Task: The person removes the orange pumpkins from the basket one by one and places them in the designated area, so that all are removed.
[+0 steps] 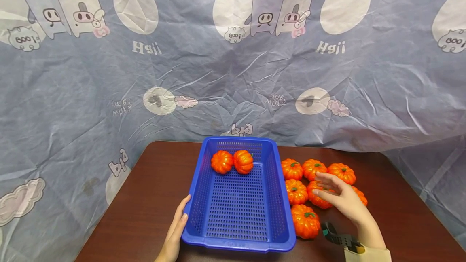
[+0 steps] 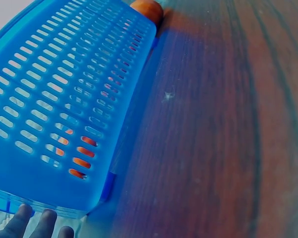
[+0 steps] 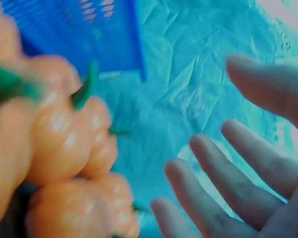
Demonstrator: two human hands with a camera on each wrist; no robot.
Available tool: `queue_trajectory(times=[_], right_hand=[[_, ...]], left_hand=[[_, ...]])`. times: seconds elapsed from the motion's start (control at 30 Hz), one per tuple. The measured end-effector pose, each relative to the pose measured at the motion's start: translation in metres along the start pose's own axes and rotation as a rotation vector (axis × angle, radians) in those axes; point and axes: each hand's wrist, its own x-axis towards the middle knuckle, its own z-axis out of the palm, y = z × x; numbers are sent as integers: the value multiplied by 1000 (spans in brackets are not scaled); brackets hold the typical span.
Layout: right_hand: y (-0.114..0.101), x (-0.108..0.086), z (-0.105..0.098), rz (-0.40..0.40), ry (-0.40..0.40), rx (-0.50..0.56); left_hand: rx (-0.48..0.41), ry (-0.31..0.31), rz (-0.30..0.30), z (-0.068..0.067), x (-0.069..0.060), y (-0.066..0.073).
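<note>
A blue plastic basket (image 1: 237, 245) with slotted walls stands on the table, two small orange pumpkins (image 1: 222, 162) side by side at its far end. Against the basket's left side rests my left hand (image 1: 175, 229), fingers fairly straight; its fingertips (image 2: 45, 220) touch the wall near the rim in the left wrist view. My right hand (image 1: 344, 199) hovers over a cluster of similar pumpkins (image 1: 306, 221) right of the basket, partly covering some. Its fingers are spread and hold nothing. In the right wrist view, green-stemmed pumpkins (image 3: 59, 134) sit apart from these fingers (image 3: 238, 173).
The dark brown wooden table (image 1: 160, 173) extends on both sides of the basket. Behind it hangs a grey-blue cartoon-printed cloth (image 1: 218, 76). A black strap-like device (image 1: 340, 238) is at the right wrist, beside the nearest pumpkin.
</note>
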Motion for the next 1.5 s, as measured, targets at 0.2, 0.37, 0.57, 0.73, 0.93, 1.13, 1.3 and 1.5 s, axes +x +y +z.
queue_trajectory(times=[0.2, 0.37, 0.57, 0.73, 0.93, 1.13, 1.3, 1.5], right_hand=[[-34, 23, -1, -34, 16, 56], [-63, 43, 4, -51, -2, 144], [-91, 69, 20, -13, -7, 275], [-107, 88, 41, 50, 0, 370], [-121, 106, 69, 105, 29, 500], [-126, 122, 91, 131, 60, 507], [-124, 131, 109, 160, 118, 447], [-114, 138, 135, 220, 194, 409]], left_hand=[[5, 16, -3, 0, 0, -1], [16, 15, 13, 0, 0, -1], [11, -7, 16, 0, 0, -1], [2, -1, 15, 0, 0, -2], [11, 8, 9, 0, 0, -3], [9, 6, 6, 0, 1, -3], [4, 6, -1, -1, 1, -2], [11, 9, 3, -1, 1, -2]])
